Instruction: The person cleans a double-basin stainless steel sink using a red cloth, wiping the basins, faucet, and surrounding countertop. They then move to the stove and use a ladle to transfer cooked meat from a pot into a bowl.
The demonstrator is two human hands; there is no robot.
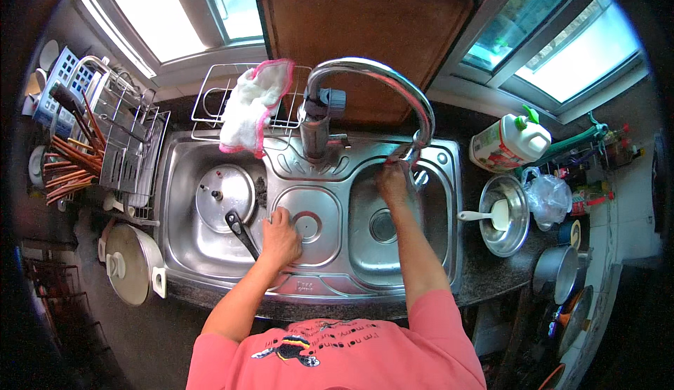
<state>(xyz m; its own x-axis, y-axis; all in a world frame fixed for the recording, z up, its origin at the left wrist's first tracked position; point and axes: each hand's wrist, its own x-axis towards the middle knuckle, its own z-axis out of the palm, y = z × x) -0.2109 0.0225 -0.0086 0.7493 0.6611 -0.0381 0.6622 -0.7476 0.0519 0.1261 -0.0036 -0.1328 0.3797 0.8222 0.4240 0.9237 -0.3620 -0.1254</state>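
My right hand (396,182) is at the spout end of the curved chrome faucet (424,111), above the right sink basin (371,258); its fingers are partly hidden, so their grip is unclear. My left hand (283,238) rests with bent fingers on the raised steel panel between the basins, at the edge of the left basin (181,242). Whether it holds anything is not clear. Beside it, in the left basin, lies a round pressure cooker lid (224,205) with a black handle. A dark scouring pad (260,191) sits against the basin's right side.
A white cloth with pink edging (250,105) hangs over a wire rack behind the sink. At left stand a dish rack (129,153), chopsticks (73,163) and a lidded pot (134,263). At right are a white jug (508,142) and a steel bowl (518,237) with a ladle.
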